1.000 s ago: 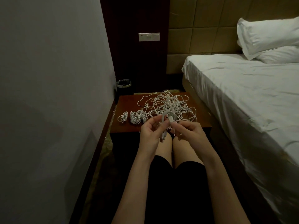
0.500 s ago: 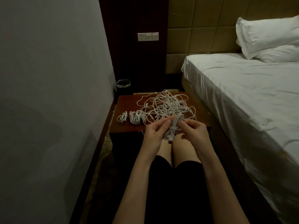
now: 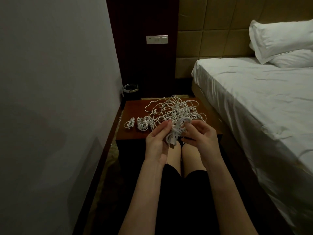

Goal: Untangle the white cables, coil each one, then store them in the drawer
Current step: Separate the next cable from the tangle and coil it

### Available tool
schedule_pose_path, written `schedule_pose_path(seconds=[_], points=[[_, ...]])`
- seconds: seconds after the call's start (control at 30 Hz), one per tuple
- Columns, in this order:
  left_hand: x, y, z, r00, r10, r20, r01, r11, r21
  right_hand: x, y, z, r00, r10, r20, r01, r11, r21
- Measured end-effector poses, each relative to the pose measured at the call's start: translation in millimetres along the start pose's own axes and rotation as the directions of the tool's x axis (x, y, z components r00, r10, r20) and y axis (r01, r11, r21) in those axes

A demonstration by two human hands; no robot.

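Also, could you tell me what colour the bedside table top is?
Reddish-brown wood, table top, head view.

Coils (image 3: 141, 123) left of tangle (image 3: 176, 109)

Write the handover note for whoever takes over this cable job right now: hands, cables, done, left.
Left hand: grips the half-wound coil, connector end hanging below.
Right hand: fingers curled on the same coil at its upper loops.
Tangled pile: on the wooden nightstand, just beyond the hands.
Done: finished coils lie in a row at the nightstand's left front; the exact count is hard to tell.
Left: finish this coil, untangle and coil the pile, store everything in the drawer, which is not visible here.
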State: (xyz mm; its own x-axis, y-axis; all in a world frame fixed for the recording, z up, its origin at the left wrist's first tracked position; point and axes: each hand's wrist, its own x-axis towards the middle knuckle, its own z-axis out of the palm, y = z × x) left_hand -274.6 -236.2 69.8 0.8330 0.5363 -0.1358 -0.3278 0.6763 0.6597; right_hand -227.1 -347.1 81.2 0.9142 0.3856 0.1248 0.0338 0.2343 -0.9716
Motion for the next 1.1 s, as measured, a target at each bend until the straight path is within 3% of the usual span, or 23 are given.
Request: schedule_pose_path(seconds=[0.13, 0.23, 0.37, 0.5, 0.7, 0.87, 1.1], points=[[-2, 0, 2, 0.999, 0.024, 0.046, -0.025, 1.0, 0.017, 0, -4, -3, 0.997, -0.066, -0.049, 0.065, 0.998, -0.027], [-2, 5, -2, 0.988, 0.082, 0.128, -0.108, 0.971, 0.214, 1, -7, -5, 0.989, -0.126, -0.073, 0.122, 0.991, -0.056], [-5, 4, -4, 0.962, -0.037, 0.272, -0.073, 0.921, 0.384, 2, -7, -9, 0.985, -0.169, -0.045, 0.164, 0.982, -0.097], [-6, 5, -9, 0.948, -0.073, 0.311, -0.073, 0.898, 0.433, 5, 2, -7, 0.979, -0.169, -0.111, 0.153, 0.979, -0.137], [3, 6, -19, 0.978, 0.011, 0.208, -0.101, 0.898, 0.428, 9, 7, 0, 0.991, -0.104, -0.08, 0.101, 0.994, -0.034], [11, 9, -30, 0.992, 0.073, 0.105, -0.11, 0.909, 0.403, 12, 19, 4, 0.989, -0.076, 0.125, 0.101, 0.974, -0.204], [25, 16, -48, 0.988, 0.123, 0.093, -0.154, 0.852, 0.5, 20, 41, 17, 0.992, -0.038, 0.123, 0.06, 0.982, -0.18]])
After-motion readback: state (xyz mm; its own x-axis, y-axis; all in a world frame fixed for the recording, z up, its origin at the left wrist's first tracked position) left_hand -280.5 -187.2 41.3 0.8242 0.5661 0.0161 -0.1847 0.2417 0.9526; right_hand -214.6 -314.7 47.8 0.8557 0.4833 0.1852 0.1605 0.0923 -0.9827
